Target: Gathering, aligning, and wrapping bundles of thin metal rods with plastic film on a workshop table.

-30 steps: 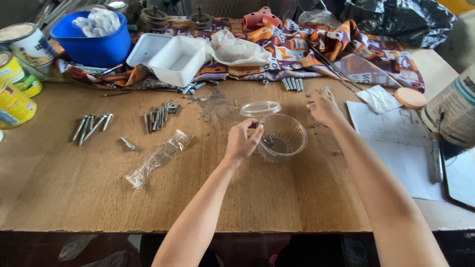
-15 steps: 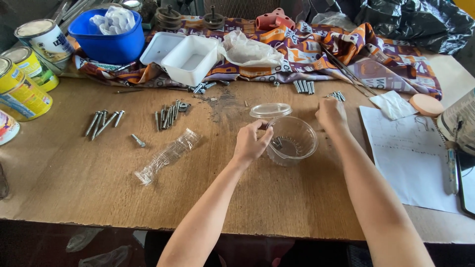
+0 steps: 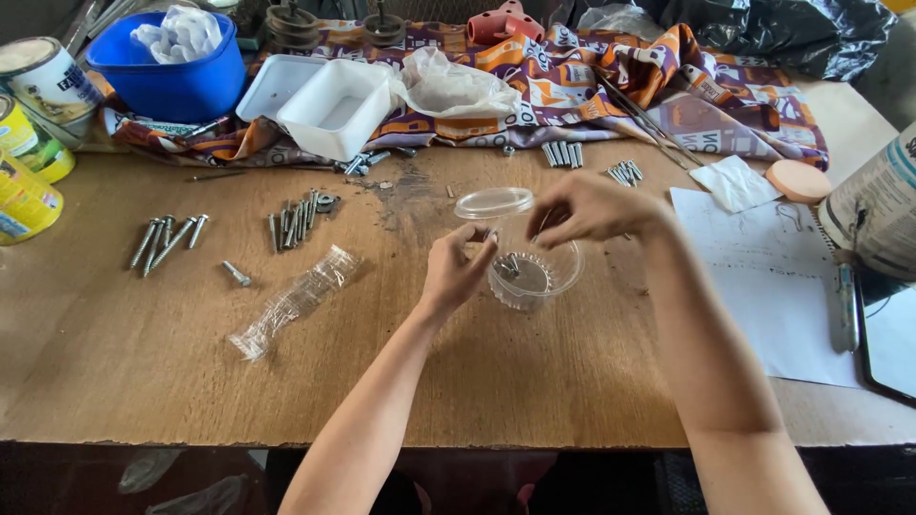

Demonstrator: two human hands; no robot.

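My left hand (image 3: 456, 272) sits at the near-left rim of the clear plastic cup (image 3: 536, 272), fingers curled and pinched together at the rim; I cannot tell whether anything small is between them. My right hand (image 3: 590, 208) hovers over the cup's far side, fingertips drawn together, and something thin may be in the pinch, but it is too blurred to be sure. The cup is a shallow, ribbed, see-through tub standing upright on the wooden table (image 3: 124, 362), near the middle, with a few small metal bolts lying in its bottom. Its clear round lid (image 3: 493, 202) rests just behind it, touching the far-left rim. Left of my hand lie an empty crinkled plastic sleeve (image 3: 294, 301) and rows of long bolts (image 3: 168, 239). A sheet of paper (image 3: 763, 277) lies to my right.
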